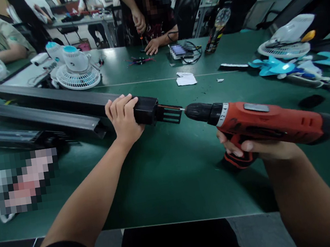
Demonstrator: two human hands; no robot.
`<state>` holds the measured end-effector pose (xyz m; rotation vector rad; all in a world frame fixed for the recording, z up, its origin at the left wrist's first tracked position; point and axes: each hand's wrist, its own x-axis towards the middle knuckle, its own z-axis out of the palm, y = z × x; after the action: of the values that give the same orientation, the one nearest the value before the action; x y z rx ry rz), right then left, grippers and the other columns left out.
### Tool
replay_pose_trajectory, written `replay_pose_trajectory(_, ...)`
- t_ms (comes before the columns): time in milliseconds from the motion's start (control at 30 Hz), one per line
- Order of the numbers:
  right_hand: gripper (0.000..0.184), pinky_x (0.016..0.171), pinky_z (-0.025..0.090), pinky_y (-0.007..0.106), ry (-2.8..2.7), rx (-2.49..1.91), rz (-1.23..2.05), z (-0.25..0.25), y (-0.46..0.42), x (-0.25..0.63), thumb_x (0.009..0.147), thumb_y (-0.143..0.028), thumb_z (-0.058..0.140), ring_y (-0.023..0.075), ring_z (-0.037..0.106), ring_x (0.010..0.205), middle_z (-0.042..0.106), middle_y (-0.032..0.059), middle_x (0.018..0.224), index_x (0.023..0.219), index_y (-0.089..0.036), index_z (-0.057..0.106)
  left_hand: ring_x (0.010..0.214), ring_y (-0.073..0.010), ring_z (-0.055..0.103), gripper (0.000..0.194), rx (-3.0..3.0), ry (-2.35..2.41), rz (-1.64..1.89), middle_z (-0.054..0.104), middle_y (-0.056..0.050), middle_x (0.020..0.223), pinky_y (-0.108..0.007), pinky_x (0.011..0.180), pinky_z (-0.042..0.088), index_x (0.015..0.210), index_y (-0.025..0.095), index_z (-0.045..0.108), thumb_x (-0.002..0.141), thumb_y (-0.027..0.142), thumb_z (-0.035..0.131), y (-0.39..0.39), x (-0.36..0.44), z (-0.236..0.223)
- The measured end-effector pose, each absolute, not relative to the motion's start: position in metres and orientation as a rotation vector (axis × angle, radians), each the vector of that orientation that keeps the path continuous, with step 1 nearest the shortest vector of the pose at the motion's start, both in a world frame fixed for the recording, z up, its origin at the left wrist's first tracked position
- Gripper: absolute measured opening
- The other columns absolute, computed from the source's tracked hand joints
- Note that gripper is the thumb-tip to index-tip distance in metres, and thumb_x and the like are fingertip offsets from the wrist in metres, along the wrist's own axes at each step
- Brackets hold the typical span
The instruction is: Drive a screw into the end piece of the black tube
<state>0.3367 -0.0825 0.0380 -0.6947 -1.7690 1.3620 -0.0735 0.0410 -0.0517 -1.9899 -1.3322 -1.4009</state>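
Observation:
My left hand [125, 119] is wrapped over the end of a long black rectangular profile [88, 98] lying on the green table [173, 179]. From that end sticks out a slotted black bracket [170, 114]. On the right, my right hand [248, 148] grips the handle of a red and black cordless drill [270, 121]. The drill lies level and points left, with its black chuck [197, 112] close to the bracket. A thin bit reaches from the chuck to the bracket's upper edge; whether it touches a screw I cannot make out.
More black profiles [38, 116] lie at the left. White and blue fans [77, 66] stand behind them. Blue fan blades [273, 66] and a white fan part [290, 36] lie at the right. Across the table, another person's hand [138, 21] holds a screwdriver. White paper [186, 79] lies mid-table.

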Motion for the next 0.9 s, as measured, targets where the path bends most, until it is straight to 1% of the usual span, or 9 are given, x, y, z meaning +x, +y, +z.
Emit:
replay_pose_trajectory(133,0.038,0.047,0.063,0.029,-1.752,-0.712,1.344,0.0385,-0.0836,0.3376,0.104,-0.057,0.104,0.0151,0.07,0.054,0.088,0.008,0.103,0.129,-0.03,0.096,0.164,-0.0436,0.069,0.056,-1.967,-1.299,-1.417,0.081,-0.016,0.16,-0.077,0.155,0.029,0.155,0.032,0.068,0.099,0.035,0.077,0.041,-0.0723,-0.0518)
replay_pose_trajectory(200,0.038,0.046,0.063,0.029,-1.756,-0.723,1.34,0.0385,-0.0837,0.3378,0.103,-0.057,0.104,0.016,0.07,0.053,0.087,0.0073,0.097,0.127,-0.03,0.096,0.163,-0.0438,0.07,0.058,-1.953,-1.269,-1.422,0.081,-0.016,0.159,-0.077,0.154,0.03,0.155,0.032,0.068,0.098,0.035,0.077,0.0413,-0.0715,-0.052)
replay_pose_trajectory(267,0.037,0.045,0.062,0.03,-1.766,-0.734,1.344,0.0384,-0.0837,0.3374,0.104,-0.059,0.103,0.0176,0.069,0.052,0.082,0.0039,0.084,0.125,-0.029,0.096,0.161,-0.0442,0.071,0.06,-1.939,-1.249,-1.424,0.082,-0.016,0.159,-0.076,0.153,0.031,0.156,0.032,0.068,0.096,0.035,0.077,0.0415,-0.0709,-0.0521)
replay_pose_trajectory(333,0.037,0.045,0.061,0.03,-1.773,-0.741,1.347,0.0383,-0.0837,0.3367,0.104,-0.061,0.102,0.0184,0.068,0.051,0.077,0.0013,0.076,0.124,-0.03,0.096,0.162,-0.0446,0.071,0.06,-1.938,-1.261,-1.419,0.082,-0.016,0.159,-0.076,0.153,0.031,0.155,0.032,0.068,0.096,0.035,0.077,0.0415,-0.0706,-0.052)
replay_pose_trajectory(567,0.037,0.047,0.06,0.028,-1.75,-0.757,1.346,0.0401,-0.0847,0.3342,0.105,-0.061,0.102,0.0155,0.066,0.053,0.081,0.0038,0.086,0.119,-0.028,0.095,0.164,-0.0446,0.068,0.058,-1.959,-1.297,-1.397,0.081,-0.016,0.16,-0.076,0.155,0.028,0.155,0.031,0.069,0.098,0.037,0.077,0.0406,-0.0709,-0.0512)
replay_pose_trajectory(667,0.038,0.046,0.06,0.03,-1.743,-0.741,1.373,0.0396,-0.0847,0.3339,0.105,-0.062,0.101,0.0164,0.066,0.052,0.081,0.0033,0.085,0.123,-0.029,0.095,0.163,-0.0444,0.069,0.058,-1.94,-1.287,-1.402,0.081,-0.016,0.16,-0.077,0.155,0.03,0.155,0.032,0.068,0.098,0.037,0.078,0.0402,-0.0704,-0.0507)
replay_pose_trajectory(800,0.038,0.046,0.061,0.032,-1.743,-0.735,1.353,0.0372,-0.0841,0.3362,0.103,-0.059,0.103,0.017,0.068,0.052,0.085,0.0058,0.094,0.127,-0.031,0.096,0.166,-0.0452,0.068,0.058,-1.979,-1.358,-1.407,0.081,-0.016,0.161,-0.078,0.156,0.027,0.153,0.032,0.069,0.097,0.035,0.079,0.0387,-0.07,-0.0486)
replay_pose_trajectory(833,0.038,0.046,0.06,0.032,-1.75,-0.736,1.346,0.0366,-0.084,0.3372,0.103,-0.06,0.103,0.0174,0.067,0.052,0.085,0.0059,0.093,0.127,-0.031,0.096,0.167,-0.0453,0.067,0.057,-1.989,-1.375,-1.407,0.081,-0.016,0.162,-0.078,0.157,0.026,0.153,0.032,0.07,0.097,0.034,0.079,0.0383,-0.0699,-0.048)
replay_pose_trajectory(900,0.037,0.045,0.06,0.033,-1.769,-0.744,1.347,0.0361,-0.0837,0.3389,0.105,-0.062,0.101,0.019,0.067,0.052,0.081,0.0043,0.085,0.126,-0.032,0.096,0.167,-0.0456,0.067,0.057,-1.993,-1.39,-1.404,0.081,-0.016,0.162,-0.079,0.157,0.026,0.153,0.032,0.07,0.096,0.034,0.079,0.0376,-0.0695,-0.0468)
